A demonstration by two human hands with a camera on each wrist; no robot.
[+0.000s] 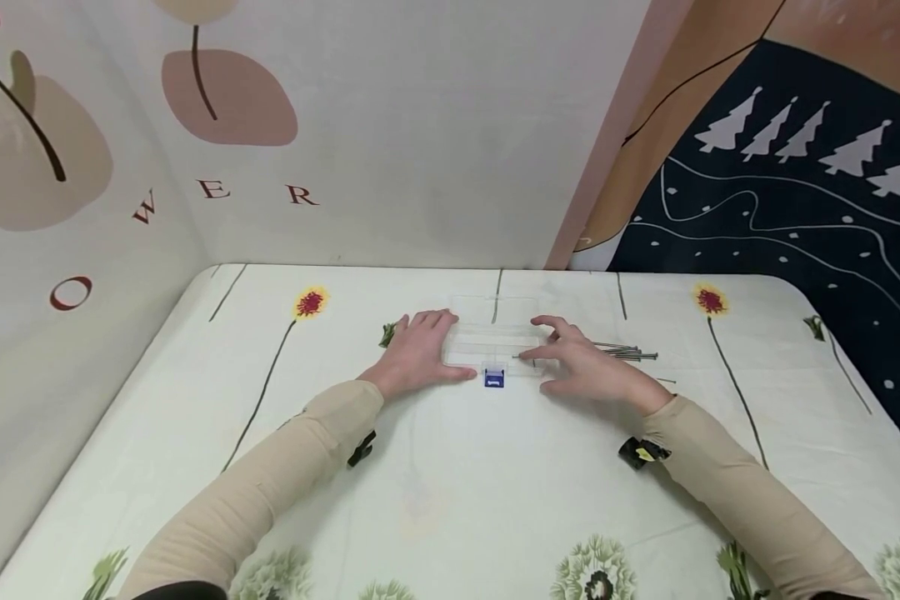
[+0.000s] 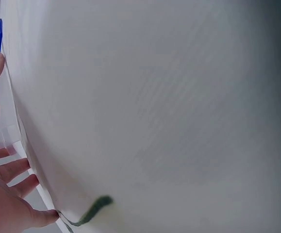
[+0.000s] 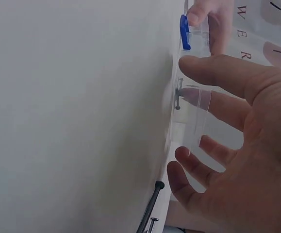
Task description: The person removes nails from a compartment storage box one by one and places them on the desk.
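A clear plastic box [image 1: 487, 339] with a blue latch [image 1: 494, 379] lies on the table. My left hand [image 1: 418, 350] holds its left end, thumb at the front near the latch and fingers spread toward the back. At the right end is my right hand [image 1: 587, 365], its fingers apart and loosely bent. Its index finger reaches the box by a small dark nail [image 3: 178, 95], seen through the clear wall in the right wrist view. The right thumb stands away from the fingers. Whether the index finger touches that nail, I cannot tell.
Several long metal nails [image 1: 632, 353] lie in a bunch right of the box, partly behind my right hand. A thin single nail [image 1: 666, 381] lies nearer. The flower-patterned tablecloth [image 1: 435, 500] covers the table, which meets a white wall hanging [image 1: 420, 167] at the back.
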